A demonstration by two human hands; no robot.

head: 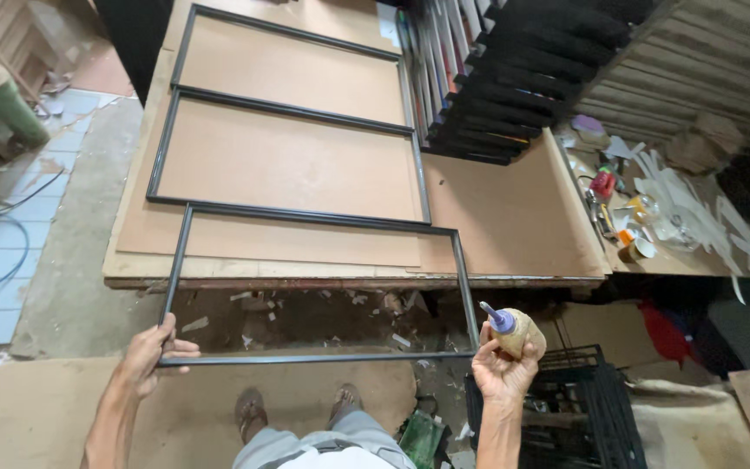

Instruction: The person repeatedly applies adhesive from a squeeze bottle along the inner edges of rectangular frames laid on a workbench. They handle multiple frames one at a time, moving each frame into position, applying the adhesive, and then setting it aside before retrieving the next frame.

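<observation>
A person is standing at the near edge of a wide wooden worktable [514, 234] covered with brown board, and everything here is easiest to place against that table. The left hand [151, 352] is curling its fingers around the near left corner of a thin dark rectangular frame [319, 356], thumb on top, gripping it closed. The far rail of this frame is resting on the table's near edge, while the near rail is hanging out past the table, over the littered floor, level with the person's hands. The right hand [503, 365] is wrapping closed around a small round glue bottle [514, 330] with a purple nozzle pointing up and to the left; it is sitting just beside the frame's near right corner, off the table's front edge, and I cannot tell whether the hand is also touching the frame.

Farther in on the table, a second dark frame [288, 161] is lying flat, and a third [292, 61] is lying beyond it toward the far end. Against the table's far right side a stack of framed pieces [496, 78] is leaning. To the right of the table a lower bench [653, 217] is carrying bottles, tools and white paper scraps. Below the table's near right corner a black plastic crate [583, 408] is standing on the floor, and the person's sandalled feet [297, 408] are showing under the held frame.
</observation>
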